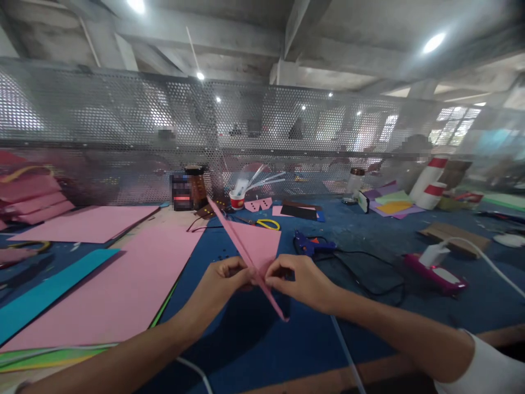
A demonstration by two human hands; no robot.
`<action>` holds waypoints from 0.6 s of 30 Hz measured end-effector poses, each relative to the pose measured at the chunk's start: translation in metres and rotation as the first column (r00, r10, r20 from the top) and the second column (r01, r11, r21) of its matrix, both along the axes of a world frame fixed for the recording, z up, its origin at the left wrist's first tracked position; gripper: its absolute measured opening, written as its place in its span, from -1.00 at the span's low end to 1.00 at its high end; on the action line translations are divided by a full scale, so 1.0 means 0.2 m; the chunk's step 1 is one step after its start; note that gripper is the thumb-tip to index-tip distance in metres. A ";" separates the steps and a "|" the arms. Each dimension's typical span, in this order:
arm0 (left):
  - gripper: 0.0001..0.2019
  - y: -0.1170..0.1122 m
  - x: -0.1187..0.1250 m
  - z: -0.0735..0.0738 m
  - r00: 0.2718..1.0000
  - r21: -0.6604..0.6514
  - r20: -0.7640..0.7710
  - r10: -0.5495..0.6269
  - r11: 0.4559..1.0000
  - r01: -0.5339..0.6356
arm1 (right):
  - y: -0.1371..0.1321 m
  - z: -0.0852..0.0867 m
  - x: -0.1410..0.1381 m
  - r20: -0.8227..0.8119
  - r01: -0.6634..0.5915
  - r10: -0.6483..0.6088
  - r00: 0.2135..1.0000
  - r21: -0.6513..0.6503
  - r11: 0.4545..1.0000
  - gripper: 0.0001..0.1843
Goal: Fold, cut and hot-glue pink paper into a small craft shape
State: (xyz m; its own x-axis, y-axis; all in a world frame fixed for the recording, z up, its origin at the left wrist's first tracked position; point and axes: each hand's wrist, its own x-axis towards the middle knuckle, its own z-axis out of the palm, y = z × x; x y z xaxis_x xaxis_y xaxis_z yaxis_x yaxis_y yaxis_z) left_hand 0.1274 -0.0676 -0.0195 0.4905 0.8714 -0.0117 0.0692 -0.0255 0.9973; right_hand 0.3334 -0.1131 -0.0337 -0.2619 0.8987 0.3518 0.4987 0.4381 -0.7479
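Observation:
A folded piece of pink paper [262,243] is raised above the blue tabletop, its long narrow edge slanting from upper left to lower right. My left hand [227,279] pinches that edge near its middle, thumb on the near side. Just to the right, my right hand [299,279] has its thumb and fingertips closed on the same paper. The fingertips of both hands almost meet. Behind the paper lie yellow-handled scissors [268,224], partly covered by it. A blue glue gun [314,244] rests beyond my right hand.
Large pink sheets [110,284] and a teal strip [57,290] cover the left side. A paper cup [237,200] of clear sticks stands at the back, before a perforated metal screen [254,126]. On the right lie a magenta power strip [437,273], cables and coloured paper [394,202].

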 end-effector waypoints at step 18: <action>-0.75 0.01 -0.03 -0.09 0.932 -0.093 -0.160 -0.327 0.944 0.315 | 0.12 -0.01 0.05 -0.304 0.039 -0.172 0.937 -0.396 0.917 -0.56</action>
